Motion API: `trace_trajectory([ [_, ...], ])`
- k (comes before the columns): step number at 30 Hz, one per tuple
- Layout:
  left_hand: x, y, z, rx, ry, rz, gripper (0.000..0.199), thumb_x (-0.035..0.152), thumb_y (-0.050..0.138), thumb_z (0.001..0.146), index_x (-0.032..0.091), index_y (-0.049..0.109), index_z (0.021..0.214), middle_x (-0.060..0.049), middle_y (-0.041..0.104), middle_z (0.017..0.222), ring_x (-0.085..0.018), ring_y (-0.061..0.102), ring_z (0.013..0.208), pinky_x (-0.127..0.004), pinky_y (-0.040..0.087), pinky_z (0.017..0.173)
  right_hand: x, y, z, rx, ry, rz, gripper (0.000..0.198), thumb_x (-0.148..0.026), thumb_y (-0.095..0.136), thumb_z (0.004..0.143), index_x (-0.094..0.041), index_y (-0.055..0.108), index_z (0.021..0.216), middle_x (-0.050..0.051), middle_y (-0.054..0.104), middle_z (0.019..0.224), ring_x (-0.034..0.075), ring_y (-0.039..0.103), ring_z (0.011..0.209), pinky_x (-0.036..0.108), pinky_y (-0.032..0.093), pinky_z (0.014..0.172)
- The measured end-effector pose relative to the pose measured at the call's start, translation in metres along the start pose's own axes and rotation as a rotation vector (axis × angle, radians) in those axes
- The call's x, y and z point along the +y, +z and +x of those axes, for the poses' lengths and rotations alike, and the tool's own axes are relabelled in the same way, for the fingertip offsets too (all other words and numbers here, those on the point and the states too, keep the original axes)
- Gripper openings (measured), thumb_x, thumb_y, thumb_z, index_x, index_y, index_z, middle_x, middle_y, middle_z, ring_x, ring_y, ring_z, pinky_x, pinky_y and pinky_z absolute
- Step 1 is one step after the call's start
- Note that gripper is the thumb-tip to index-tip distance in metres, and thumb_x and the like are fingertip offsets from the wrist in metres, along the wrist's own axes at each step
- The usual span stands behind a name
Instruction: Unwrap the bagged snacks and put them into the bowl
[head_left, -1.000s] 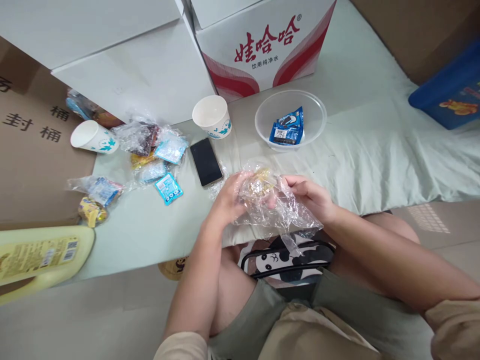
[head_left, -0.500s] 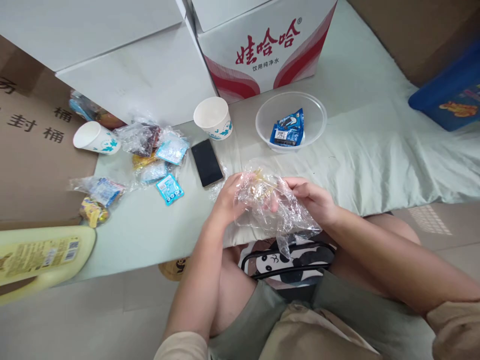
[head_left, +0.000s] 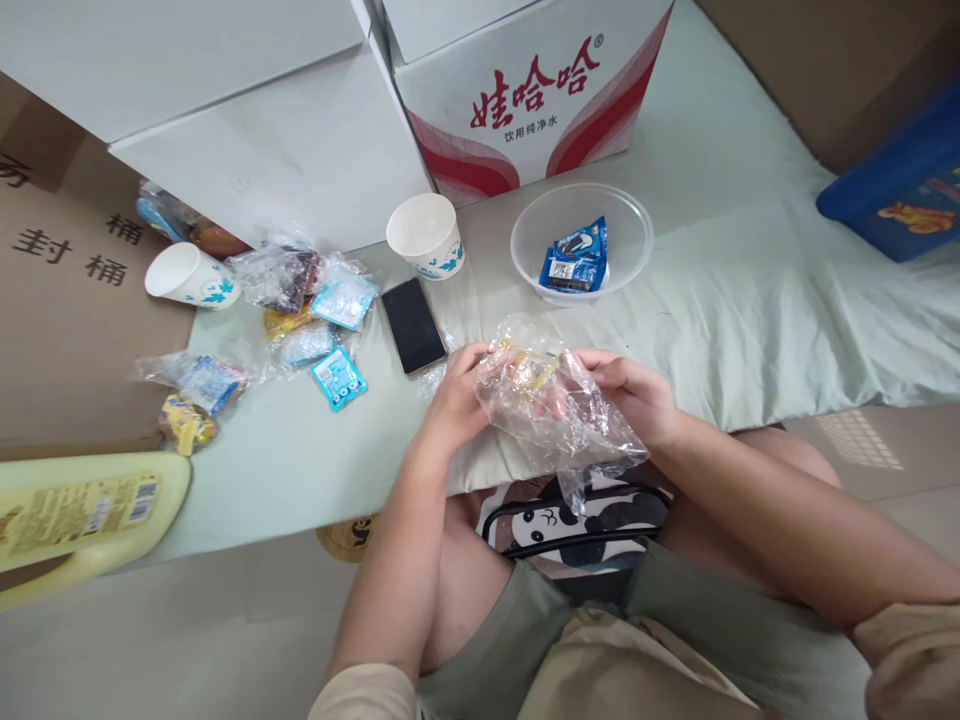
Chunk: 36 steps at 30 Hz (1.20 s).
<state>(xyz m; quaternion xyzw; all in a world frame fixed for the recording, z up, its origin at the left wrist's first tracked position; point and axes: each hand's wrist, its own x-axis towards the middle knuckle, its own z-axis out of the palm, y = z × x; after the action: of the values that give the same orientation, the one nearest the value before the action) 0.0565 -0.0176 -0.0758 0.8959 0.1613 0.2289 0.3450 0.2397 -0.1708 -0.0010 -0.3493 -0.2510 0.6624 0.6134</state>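
Between my two hands is a crinkled clear plastic bag [head_left: 559, 410] with yellowish marks near its top. My left hand [head_left: 459, 400] grips its left side, the fingertips partly behind the film. On the other side my right hand [head_left: 630, 395] is closed on the bag, some fingers showing through it. The bag's loose lower end hangs past the table's front edge, above my lap. Just left of my left hand lies a black phone [head_left: 414, 326]. Beyond the hands stands a clear plastic bowl [head_left: 637, 245] holding blue snack packets [head_left: 576, 258].
Two paper cups, one upright [head_left: 426, 237] and one tipped [head_left: 193, 276], stand near wrapped packets [head_left: 300, 300] and a blue sachet [head_left: 339, 379]. White cartons [head_left: 525, 110] line the back. A yellow jug [head_left: 90, 515] is at left, a blue container [head_left: 900, 190] at right.
The bag has shifted and spread slightly between my hands, its yellow marks now showing more clearly. Both hands stay almost in place; the things on the table have not moved.
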Motion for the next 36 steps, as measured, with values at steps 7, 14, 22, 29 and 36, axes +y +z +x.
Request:
trace_trajectory([
  [7, 0.007, -0.004, 0.002, 0.03, 0.069, -0.018, 0.05, 0.032, 0.077, 0.078, 0.032, 0.066, 0.126, -0.012, 0.061, 0.131, -0.034, 0.06, 0.123, -0.058, 0.052, 0.104, -0.002, -0.004, 0.001, 0.028, 0.048, 0.116, 0.014, -0.032, 0.059, 0.066, -0.023, 0.05, 0.064, 0.003, 0.06, 0.063, 0.02, 0.056, 0.059, 0.039, 0.05, 0.068],
  [14, 0.012, -0.007, 0.004, 0.071, 0.018, -0.067, 0.047, 0.026, 0.073, 0.077, 0.028, 0.066, 0.124, -0.012, 0.069, 0.126, -0.031, 0.066, 0.118, -0.052, 0.055, 0.101, 0.001, -0.011, 0.006, 0.045, 0.007, 0.126, 0.01, -0.029, 0.058, 0.068, -0.022, 0.052, 0.065, 0.002, 0.06, 0.063, 0.018, 0.056, 0.057, 0.037, 0.051, 0.064],
  [22, 0.019, -0.011, 0.006, 0.106, -0.041, -0.031, 0.036, 0.018, 0.065, 0.076, 0.021, 0.068, 0.112, -0.008, 0.073, 0.11, -0.024, 0.07, 0.103, -0.039, 0.056, 0.091, 0.009, -0.012, 0.009, 0.068, -0.047, 0.088, 0.007, -0.026, 0.059, 0.07, -0.02, 0.057, 0.068, 0.001, 0.062, 0.061, 0.016, 0.059, 0.055, 0.031, 0.049, 0.057],
  [29, 0.018, -0.012, 0.004, 0.197, -0.253, -0.268, 0.035, 0.026, 0.069, 0.072, 0.02, 0.067, 0.107, -0.007, 0.074, 0.101, -0.023, 0.07, 0.095, -0.036, 0.056, 0.087, 0.012, -0.014, 0.013, 0.201, -0.106, -0.061, 0.012, -0.028, 0.059, 0.071, -0.021, 0.051, 0.066, 0.0, 0.06, 0.061, 0.015, 0.059, 0.057, 0.03, 0.048, 0.059],
  [36, 0.037, -0.036, 0.001, 0.13, -0.39, -1.101, 0.06, 0.041, 0.079, 0.061, 0.028, 0.061, 0.116, -0.01, 0.069, 0.122, -0.036, 0.068, 0.116, -0.054, 0.057, 0.096, 0.008, -0.018, 0.017, 0.472, -0.176, -0.145, 0.019, -0.037, 0.062, 0.083, -0.024, 0.048, 0.083, -0.006, 0.062, 0.066, 0.014, 0.066, 0.065, 0.033, 0.056, 0.075],
])
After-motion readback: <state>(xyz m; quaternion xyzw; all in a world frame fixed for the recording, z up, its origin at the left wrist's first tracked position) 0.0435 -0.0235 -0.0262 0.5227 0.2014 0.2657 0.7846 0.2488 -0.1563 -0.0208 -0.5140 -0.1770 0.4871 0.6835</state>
